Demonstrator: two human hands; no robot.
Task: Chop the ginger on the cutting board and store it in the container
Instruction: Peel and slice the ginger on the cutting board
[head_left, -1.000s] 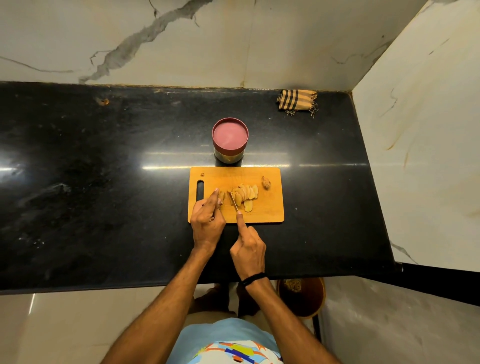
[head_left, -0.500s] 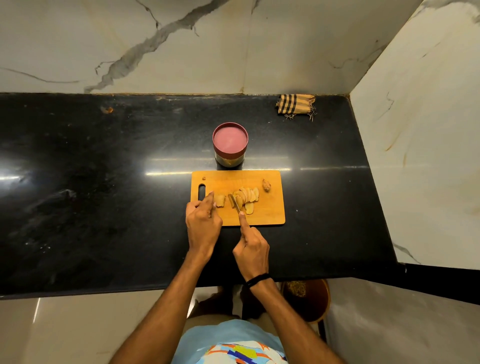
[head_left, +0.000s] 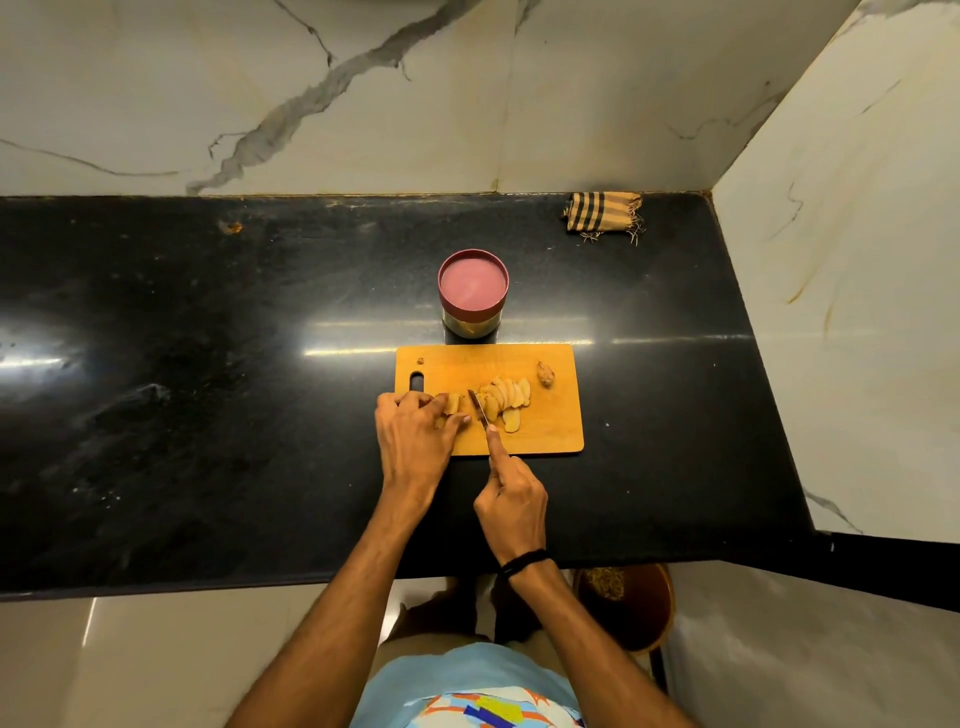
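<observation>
- A brown bucket (head_left: 631, 608) stands on the floor under the front edge of the desk (head_left: 208, 374), to the right of the person's legs.
- The right hand (head_left: 511, 499) wears a black wristband (head_left: 522, 562). Its fingers are wrapped round the handle of a knife (head_left: 478, 410), which is hidden inside the fist, and the forefinger lies straight along the back of the blade.
- The knife blade points away from the person and stands on the cutting board (head_left: 553, 431), between the uncut ginger piece (head_left: 453, 404) and the cut slices.
- The left hand (head_left: 415, 436) rests on the near left part of the board. Its curled fingertips clamp the ginger piece just to the left of the blade.
- The ginger slices (head_left: 506, 397) lie overlapped in a small fan just right of the blade, near the middle of the board, with one slice a little nearer the person.
- A small knobbly ginger end (head_left: 545, 374) lies apart from the slices, toward the far right of the board.
- The board is wooden with a handle slot at its left end, and it lies flat on the black desk.
- The container (head_left: 472, 293), a round metal tin with its red lid on, stands upright just beyond the board's far edge.
- A folded striped cloth (head_left: 602, 214) lies in the far right corner of the desk, against the veined marble wall (head_left: 363, 104).
</observation>
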